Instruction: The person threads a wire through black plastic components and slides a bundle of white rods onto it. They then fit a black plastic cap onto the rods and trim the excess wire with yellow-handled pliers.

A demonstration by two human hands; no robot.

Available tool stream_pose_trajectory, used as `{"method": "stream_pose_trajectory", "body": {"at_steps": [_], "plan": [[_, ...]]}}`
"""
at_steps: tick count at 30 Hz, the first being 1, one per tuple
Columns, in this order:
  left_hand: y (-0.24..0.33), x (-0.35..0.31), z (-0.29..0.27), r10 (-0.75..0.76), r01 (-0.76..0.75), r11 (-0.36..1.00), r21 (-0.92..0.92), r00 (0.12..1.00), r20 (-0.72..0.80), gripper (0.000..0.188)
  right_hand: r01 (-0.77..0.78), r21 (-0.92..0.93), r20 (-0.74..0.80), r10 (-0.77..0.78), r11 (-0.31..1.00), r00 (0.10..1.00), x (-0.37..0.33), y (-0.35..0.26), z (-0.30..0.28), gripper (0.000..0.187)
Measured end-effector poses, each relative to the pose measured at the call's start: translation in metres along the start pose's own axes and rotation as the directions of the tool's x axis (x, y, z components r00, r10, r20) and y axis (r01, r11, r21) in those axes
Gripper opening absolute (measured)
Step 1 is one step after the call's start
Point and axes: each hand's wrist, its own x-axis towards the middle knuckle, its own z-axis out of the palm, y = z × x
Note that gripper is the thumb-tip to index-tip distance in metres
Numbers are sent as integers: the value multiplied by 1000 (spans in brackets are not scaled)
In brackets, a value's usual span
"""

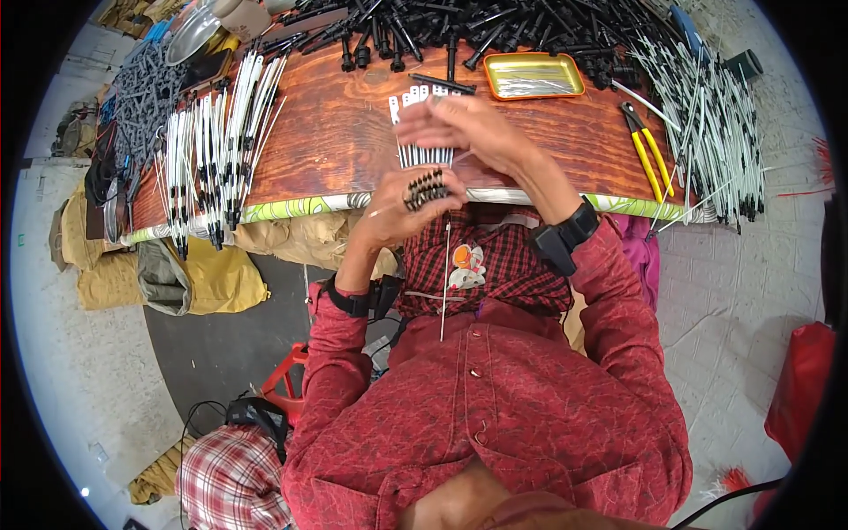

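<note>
My left hand (397, 208) is closed around a bundle of thin white rods (427, 155) just over the table's near edge. Their flat, holed white ends fan out away from me, and several dark ribbed ends (426, 190) poke out toward me. Above the bundle, my right hand (468, 128) has its fingers stretched out, slightly blurred, with nothing visible in it. It partly hides the flat ends. A single thin white rod (444, 283) shows below my left hand, in front of my lap; whether it hangs or rests there I cannot tell.
Black plastic parts (548, 26) heap along the table's far side, beside a yellow tray (534, 77) of thin metal pins. White rods lie in piles at left (208, 141) and right (715, 132). Yellow-handled cutters (651, 155) lie at right; grey parts (146, 110) pile far left.
</note>
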Motion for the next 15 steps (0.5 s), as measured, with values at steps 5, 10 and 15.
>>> {"method": "stream_pose_trajectory", "body": {"at_steps": [5, 10, 15], "plan": [[-6, 0, 1, -156, 155, 979, -131, 988, 3, 16, 180, 81, -272, -152, 980, 950, -28, -8, -11, 42], [-1, -2, -1, -150, 143, 975, -171, 988, -30, 16, -94, -33, 31, 95, 995, 995, -125, 22, -5, 32], [6, -2, 1, -158, 149, 979, -138, 986, -53, 15, 228, -710, 228, -89, 667, 970, -154, 76, 63, 29]]}}
